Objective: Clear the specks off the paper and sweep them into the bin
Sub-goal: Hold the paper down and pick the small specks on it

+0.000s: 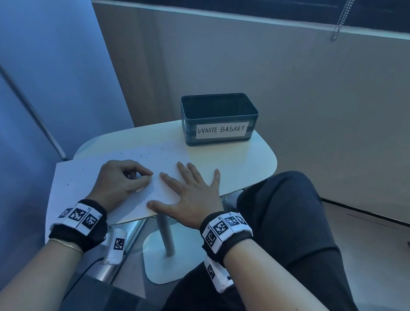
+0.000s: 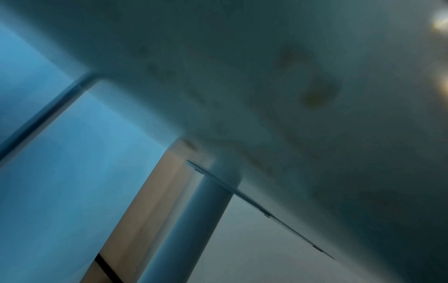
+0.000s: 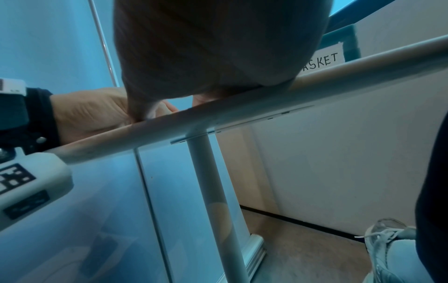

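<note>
Your right hand [image 1: 188, 192] lies flat on the paper [image 1: 86, 179], fingers spread and straight, thumb along the near edge. This posture pins the sheet so that it cannot slide on the table [image 1: 250, 158] while the other hand works. Your left hand [image 1: 119, 180] rests on the paper just beside it, fingers curled inward with the tips close to the thumb; whether the tips pinch anything cannot be told from the head view, and the left wrist view shows only the underside of the table.

The specks [image 1: 143, 156] lie scattered as small dark marks on the far part of the sheet, between your hands and the bin, with a few near the left edge. The bin [image 1: 216, 117], labelled WASTE BASKET, stands open at the far end of the table, apart from the paper. Its position beyond the sheet suits a sweep away from you. Judged from the layout, most specks remain to be cleared.
</note>
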